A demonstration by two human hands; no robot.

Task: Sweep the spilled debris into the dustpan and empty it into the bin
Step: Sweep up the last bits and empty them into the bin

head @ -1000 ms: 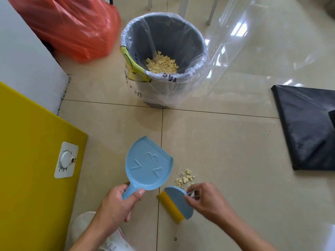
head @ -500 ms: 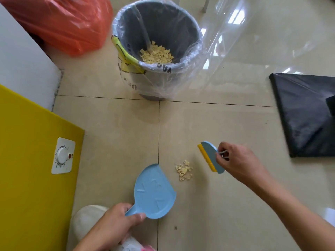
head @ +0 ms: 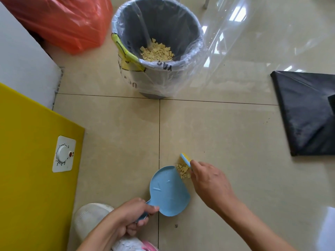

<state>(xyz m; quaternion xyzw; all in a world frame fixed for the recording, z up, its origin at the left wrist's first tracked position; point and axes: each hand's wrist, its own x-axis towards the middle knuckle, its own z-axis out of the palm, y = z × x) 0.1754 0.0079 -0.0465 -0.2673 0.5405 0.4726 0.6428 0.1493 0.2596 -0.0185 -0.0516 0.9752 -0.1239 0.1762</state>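
Note:
A light blue dustpan [head: 167, 191] lies flat on the beige floor tiles, its open edge facing right. My left hand [head: 132, 217] grips its handle at the bottom. A small heap of yellow debris [head: 183, 170] sits right at the pan's upper right lip. My right hand [head: 208, 182] holds a small blue brush with yellow bristles [head: 185, 158], which touches the heap from the right and is mostly hidden by my fingers. The grey bin [head: 159, 49], lined with a clear bag, stands farther up and holds more yellow pieces.
A yellow panel with a white dial [head: 63, 153] fills the left side. An orange plastic bag [head: 59, 20] lies upper left, a black bag [head: 308, 113] at the right. My white shoe [head: 88, 220] is beside the dustpan handle. Clear plastic sheeting drapes right of the bin.
My right hand swung the brush from below the heap out to the right, then back left onto the debris, pushing it against the pan's lip. The dustpan turned and shifted down toward the heap.

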